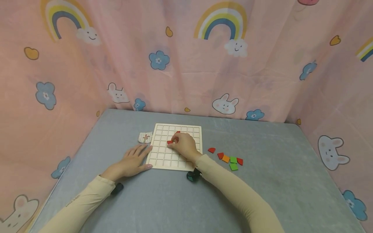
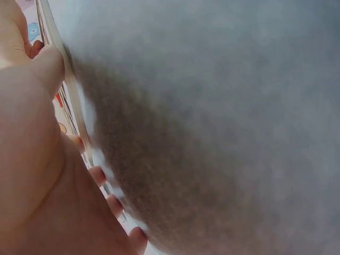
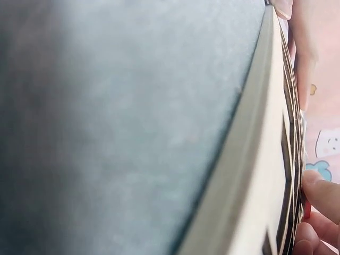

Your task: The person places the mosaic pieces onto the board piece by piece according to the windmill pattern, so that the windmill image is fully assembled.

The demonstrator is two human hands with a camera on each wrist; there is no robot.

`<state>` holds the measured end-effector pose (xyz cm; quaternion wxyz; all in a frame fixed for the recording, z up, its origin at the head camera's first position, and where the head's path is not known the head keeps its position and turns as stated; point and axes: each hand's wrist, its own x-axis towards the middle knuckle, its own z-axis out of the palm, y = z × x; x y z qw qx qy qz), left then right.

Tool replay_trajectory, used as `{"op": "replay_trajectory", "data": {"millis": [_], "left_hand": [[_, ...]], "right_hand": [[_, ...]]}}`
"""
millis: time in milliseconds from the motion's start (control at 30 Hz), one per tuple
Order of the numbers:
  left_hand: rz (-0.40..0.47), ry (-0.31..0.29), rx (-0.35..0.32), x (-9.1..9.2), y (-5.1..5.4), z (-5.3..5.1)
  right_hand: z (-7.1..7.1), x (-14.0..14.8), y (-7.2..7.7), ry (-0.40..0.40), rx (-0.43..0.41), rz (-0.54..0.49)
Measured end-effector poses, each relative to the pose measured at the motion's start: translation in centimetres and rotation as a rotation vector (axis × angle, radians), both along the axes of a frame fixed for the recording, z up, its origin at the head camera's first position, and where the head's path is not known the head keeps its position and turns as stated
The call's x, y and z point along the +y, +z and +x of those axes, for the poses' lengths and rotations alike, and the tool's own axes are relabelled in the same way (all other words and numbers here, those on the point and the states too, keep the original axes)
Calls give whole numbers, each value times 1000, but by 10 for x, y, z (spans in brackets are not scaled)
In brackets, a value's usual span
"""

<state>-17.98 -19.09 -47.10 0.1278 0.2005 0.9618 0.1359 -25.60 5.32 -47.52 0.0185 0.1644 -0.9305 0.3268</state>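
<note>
A pale wooden grid board [image 1: 163, 155] lies on the grey table. My right hand [image 1: 186, 146] is over its middle, fingertips pinching a red piece [image 1: 170, 142] at the board's surface; the right wrist view shows a bit of the red piece [image 3: 307, 209] between thumb and fingers. Another red piece [image 1: 178, 132] is just beyond that hand, partly covered by it. My left hand [image 1: 131, 163] lies spread with fairly straight fingers, its thumb and index fingertips touching the board's left edge. In the left wrist view the left hand [image 2: 58, 154] is along the board's edge [image 2: 77, 106].
A small card with a printed grid picture [image 1: 145, 137] lies left of the board. To the right are several loose pieces: red [image 1: 211, 150], orange [image 1: 225, 159] and green [image 1: 233, 167]. A patterned pink curtain [image 1: 186, 77] stands behind the table [image 1: 175, 200].
</note>
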Motion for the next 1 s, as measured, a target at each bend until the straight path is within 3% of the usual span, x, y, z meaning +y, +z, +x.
{"op": "replay_trajectory", "data": {"millis": [600,1000], "left_hand": [[8,-3,14,1,5,2],[43,-18,26,-1,1,2]], "right_hand": [[0,2,0,23,-3,-3],[0,7,1,66,-27,-24]]}}
